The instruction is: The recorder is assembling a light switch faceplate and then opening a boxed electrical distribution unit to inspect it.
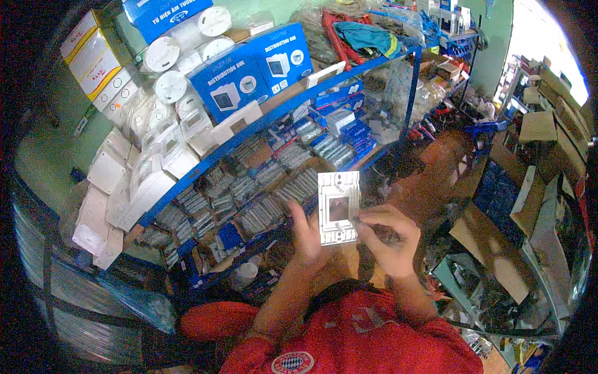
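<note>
In front of my chest is a white electrical wall plate [339, 192], held nearly upright, with a square opening in its middle and ribbed edges. My left hand [309, 235] holds it from the left and below. The left thumb points up beside the plate, and the other fingers are hidden behind it. Bent fingers of my right hand [393, 237] pinch at the plate's right edge. Whether a small part sits between those fingertips I cannot make out.
A blue metal shelf [280, 103] spans the left and front, with small packaged parts below. White plastic boxes [149, 181] and blue cartons [230, 87] crowd its top. Open cardboard boxes [489, 249] stand at the right. A red rounded object [215, 321] lies near my left elbow.
</note>
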`<state>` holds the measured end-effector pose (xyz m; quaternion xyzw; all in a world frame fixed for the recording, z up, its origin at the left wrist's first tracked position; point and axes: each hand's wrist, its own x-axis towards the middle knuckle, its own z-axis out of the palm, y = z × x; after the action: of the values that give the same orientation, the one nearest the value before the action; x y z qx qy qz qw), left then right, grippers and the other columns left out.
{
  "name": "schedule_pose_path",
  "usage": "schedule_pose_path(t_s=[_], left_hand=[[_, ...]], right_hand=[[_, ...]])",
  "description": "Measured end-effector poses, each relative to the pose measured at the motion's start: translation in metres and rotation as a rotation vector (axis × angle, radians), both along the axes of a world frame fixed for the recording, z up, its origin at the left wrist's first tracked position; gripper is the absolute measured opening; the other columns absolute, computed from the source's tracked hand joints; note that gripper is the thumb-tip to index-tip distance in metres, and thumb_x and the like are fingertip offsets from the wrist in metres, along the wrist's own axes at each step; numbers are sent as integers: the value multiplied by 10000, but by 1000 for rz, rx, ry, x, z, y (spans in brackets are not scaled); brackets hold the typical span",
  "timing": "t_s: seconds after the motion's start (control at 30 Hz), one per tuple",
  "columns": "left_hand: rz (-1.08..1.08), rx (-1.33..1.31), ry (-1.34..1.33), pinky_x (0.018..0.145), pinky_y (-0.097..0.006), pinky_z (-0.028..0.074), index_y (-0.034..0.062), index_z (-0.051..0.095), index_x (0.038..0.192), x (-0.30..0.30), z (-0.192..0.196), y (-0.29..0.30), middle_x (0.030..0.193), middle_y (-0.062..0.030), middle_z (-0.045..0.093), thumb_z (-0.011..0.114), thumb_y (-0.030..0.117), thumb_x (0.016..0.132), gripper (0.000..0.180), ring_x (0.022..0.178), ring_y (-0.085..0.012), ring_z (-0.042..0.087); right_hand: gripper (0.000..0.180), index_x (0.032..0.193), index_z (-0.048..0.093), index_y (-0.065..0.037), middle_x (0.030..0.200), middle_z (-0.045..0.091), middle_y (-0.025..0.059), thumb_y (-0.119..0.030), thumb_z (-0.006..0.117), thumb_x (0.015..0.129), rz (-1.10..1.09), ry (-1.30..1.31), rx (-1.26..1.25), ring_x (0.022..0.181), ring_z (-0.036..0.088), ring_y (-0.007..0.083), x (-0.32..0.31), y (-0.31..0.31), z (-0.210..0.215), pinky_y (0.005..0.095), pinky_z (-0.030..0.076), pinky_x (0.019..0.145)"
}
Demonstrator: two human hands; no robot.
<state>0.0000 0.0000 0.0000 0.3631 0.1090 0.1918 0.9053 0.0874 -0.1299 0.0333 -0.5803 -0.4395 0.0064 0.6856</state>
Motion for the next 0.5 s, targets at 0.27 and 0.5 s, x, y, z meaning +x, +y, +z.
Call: schedule_pose_path(t_s=[0.27, 0.5], left_hand=[[25, -65, -93, 999, -387, 367, -1, 403, 1310, -32, 10, 13, 1249, -172, 511, 121, 803, 773, 1007, 1147, -281, 495], [180, 501, 173, 1008, -321, 322, 18, 450, 1285, -74, 27, 32, 1231, -81, 528, 83, 760, 812, 953, 1146, -204, 474]], right_hand=[[172, 866, 679, -25, 868, 657, 119, 13, 696, 699, -44, -201, -25, 758, 655, 240, -47, 25, 21, 300, 516, 673], [126, 809, 648, -10, 851, 654, 122, 16, 679, 690, 2, -247, -185, 747, 647, 233, -78, 67, 25, 299, 503, 669]])
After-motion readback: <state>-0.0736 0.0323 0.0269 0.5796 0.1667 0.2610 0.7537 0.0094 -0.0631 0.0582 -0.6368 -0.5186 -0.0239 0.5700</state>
